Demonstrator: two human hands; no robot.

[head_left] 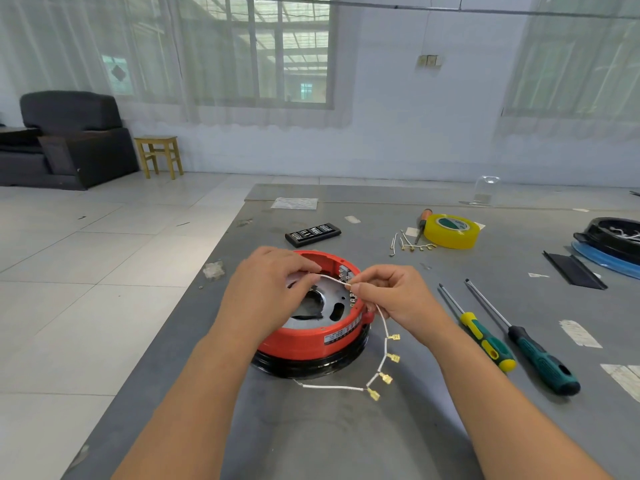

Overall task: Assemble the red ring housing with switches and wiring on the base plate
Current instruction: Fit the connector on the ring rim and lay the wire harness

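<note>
Left hand [268, 292] and right hand [391, 297] pinch white wire [382, 327] over red ring housing [311, 337]; brass terminals [393, 357] dangle.

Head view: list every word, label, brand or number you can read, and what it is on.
No text is legible.
Label on the red ring housing: white label with print, too blurred.
Yellow tape roll: green core label, too small.
Printed sheet on the table: unreadable.

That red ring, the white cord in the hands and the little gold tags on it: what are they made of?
The red ring looks like moulded plastic: even colour, soft sheen, rounded edges. The white cord seems to be wire in a woven fabric sleeve, matte and limp. The gold tags look like brass-coloured metal clips, flat and shiny. Both the left hand and right hand pinch the cord.
</note>
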